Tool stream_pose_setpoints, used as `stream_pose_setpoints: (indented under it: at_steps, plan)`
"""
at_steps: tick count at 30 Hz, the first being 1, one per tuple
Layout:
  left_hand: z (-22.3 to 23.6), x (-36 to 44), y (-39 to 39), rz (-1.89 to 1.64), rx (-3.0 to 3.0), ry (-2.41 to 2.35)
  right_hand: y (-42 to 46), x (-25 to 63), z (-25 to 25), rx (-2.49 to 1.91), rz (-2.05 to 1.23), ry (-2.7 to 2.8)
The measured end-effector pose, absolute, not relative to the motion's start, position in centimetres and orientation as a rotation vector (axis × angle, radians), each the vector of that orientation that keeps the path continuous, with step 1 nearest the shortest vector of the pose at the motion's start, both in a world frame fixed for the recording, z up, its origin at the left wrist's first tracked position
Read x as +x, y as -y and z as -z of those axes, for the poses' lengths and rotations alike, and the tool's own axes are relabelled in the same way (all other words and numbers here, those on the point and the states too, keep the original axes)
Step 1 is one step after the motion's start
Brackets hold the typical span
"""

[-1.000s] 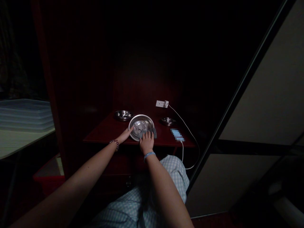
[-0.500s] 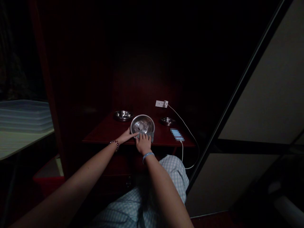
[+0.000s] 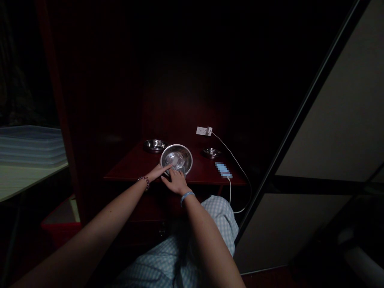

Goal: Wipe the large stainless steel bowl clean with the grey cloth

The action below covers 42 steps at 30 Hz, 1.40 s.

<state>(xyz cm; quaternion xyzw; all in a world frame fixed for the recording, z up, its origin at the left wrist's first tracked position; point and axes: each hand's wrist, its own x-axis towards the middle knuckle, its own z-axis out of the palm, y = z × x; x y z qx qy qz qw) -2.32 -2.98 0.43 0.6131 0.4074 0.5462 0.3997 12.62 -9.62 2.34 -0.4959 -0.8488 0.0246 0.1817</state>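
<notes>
A shiny metal bowl (image 3: 186,155) is tilted toward me above the front of a dark red shelf (image 3: 126,170). My left hand (image 3: 157,172) grips the bowl's near left rim, its thumb over the edge and the other fingers hidden behind. My right hand (image 3: 177,182) is at the near rim, its fingers closed over a grey cloth (image 3: 182,170) pressed against the bowl. Part of the cloth is hidden under those fingers.
One metal bowl (image 3: 155,145) stands at the back left, a smaller metal bowl (image 3: 211,153) at the right. A pixelated phone (image 3: 223,170) lies with a white cable (image 3: 235,158) running to a wall socket (image 3: 201,131). Stacked plastic lids (image 3: 31,146) are far left.
The metal bowl has shifted slightly left with my hands. My right hand and the cloth have slid left along the near rim, closer to my left hand.
</notes>
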Motion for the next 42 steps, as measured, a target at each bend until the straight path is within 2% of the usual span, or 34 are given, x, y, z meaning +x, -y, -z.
stream_pose_setpoints:
  at_steps: [8,22,42]
  plan:
    - [0.4,-2.3,1.8,-1.439,1.528,-1.030,9.7,12.9,-2.3,-1.362,0.058,2.430]
    - [0.4,-2.3,1.4,-1.479,1.497,-1.091,8.6,13.8,-1.8,-1.728,0.280,2.210]
    - [0.2,-2.3,1.7,-1.474,1.465,-1.103,8.7,13.7,-0.8,-1.746,0.323,2.229]
